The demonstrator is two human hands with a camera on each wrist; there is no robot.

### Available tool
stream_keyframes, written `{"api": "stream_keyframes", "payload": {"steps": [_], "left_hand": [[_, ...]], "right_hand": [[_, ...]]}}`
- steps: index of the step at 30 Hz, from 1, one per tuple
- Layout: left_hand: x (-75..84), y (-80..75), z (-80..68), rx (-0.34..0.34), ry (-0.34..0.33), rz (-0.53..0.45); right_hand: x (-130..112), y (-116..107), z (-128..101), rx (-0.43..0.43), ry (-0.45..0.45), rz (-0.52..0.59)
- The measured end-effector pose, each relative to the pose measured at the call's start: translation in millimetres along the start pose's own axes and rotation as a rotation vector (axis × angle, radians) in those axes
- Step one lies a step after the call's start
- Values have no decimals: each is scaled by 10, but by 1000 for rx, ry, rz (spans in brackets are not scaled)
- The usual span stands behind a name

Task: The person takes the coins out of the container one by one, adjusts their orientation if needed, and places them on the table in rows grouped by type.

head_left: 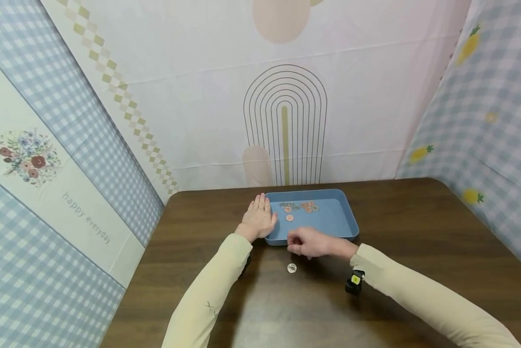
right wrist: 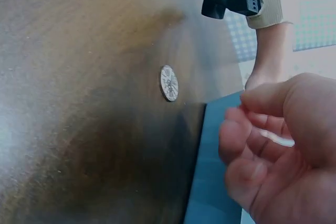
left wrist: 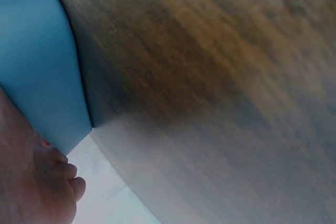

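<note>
My left hand (head_left: 258, 220) lies with straight fingers along the left rim of a shallow blue tray (head_left: 336, 217). In the left wrist view, its curled-looking fingertips (left wrist: 65, 174) show beside the tray's outer wall (left wrist: 42, 61). My right hand (head_left: 310, 241) hovers over the tray's near rim, fingers loosely bent and thumb close to the index finger; no object shows between them. A silvery coin (head_left: 292, 268) lies flat on the table just in front of the tray, near and below that hand. The right wrist view shows this coin (right wrist: 169, 83) beside the bent fingers (right wrist: 234, 135).
Inside the tray, several silvery coins (head_left: 288, 205) and copper-coloured coins (head_left: 289, 218) lie toward its far left and middle. The dark wooden table (head_left: 399, 217) runs back to a cloth-covered wall (head_left: 217, 121). A black wrist camera (head_left: 354, 282) is strapped at the right sleeve.
</note>
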State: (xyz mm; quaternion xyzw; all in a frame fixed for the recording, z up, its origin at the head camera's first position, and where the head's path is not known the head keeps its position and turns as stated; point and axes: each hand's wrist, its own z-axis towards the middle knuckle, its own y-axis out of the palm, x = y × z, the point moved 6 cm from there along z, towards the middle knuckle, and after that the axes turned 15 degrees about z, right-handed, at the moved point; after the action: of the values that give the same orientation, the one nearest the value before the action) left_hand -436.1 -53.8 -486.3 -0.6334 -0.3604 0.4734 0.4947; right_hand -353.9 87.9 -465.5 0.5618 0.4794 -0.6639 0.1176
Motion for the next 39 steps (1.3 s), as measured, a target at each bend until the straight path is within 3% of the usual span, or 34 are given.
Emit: {"api": "stream_keyframes", "payload": {"steps": [12,24,39], "left_hand": [[-33,58,-5,19,-3,25],[30,17,46,10,7,38],[14,33,74,1,-8,49]], "right_hand": [[32,-352,71,133,3,-9],[275,-754,110,242,66,-29],[609,-760,417,294,123,-15]]}}
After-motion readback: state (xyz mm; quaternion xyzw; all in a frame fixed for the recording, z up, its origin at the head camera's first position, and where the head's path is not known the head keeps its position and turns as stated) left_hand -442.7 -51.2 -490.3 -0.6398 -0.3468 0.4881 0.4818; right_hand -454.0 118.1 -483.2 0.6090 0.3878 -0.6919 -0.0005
